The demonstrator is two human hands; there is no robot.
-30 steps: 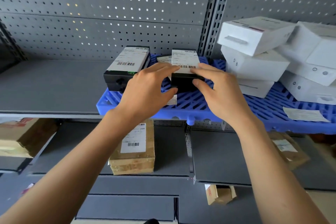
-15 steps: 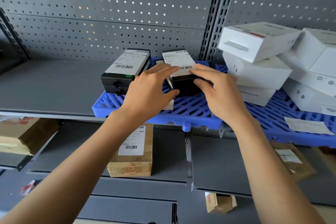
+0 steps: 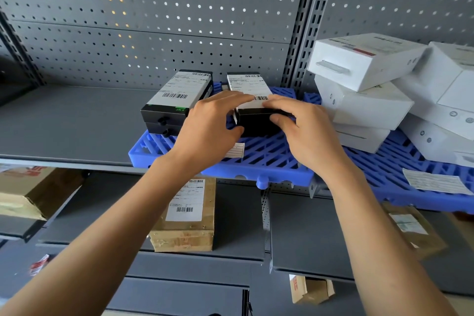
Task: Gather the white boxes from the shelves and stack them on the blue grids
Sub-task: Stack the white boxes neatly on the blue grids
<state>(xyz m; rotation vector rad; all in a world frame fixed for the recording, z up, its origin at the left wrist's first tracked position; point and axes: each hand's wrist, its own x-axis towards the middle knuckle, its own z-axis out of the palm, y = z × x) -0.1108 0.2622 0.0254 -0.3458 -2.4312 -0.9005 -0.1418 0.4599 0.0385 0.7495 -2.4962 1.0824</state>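
A black box with a white label (image 3: 252, 100) sits on the blue grid (image 3: 266, 156) on the upper shelf. My left hand (image 3: 210, 126) grips its near left corner, fingers over the top and thumb on the front. My right hand (image 3: 305, 128) grips its near right corner the same way. Left of it, a stack of two more black labelled boxes (image 3: 177, 102) stands at the grid's left end. Several white boxes (image 3: 364, 84) are piled on the grid to the right, some tilted.
A grey pegboard back wall (image 3: 154, 20) and an upright post (image 3: 300, 33) close the shelf. Bare grey shelf (image 3: 64, 120) lies left of the grid. Brown cardboard parcels (image 3: 189, 215) lie on the lower shelves. Loose paper labels (image 3: 433, 182) rest on the grid.
Both hands have pushed the black box a little further back and turned it straighter on the grid, keeping their grip. The camera view has shifted slightly.
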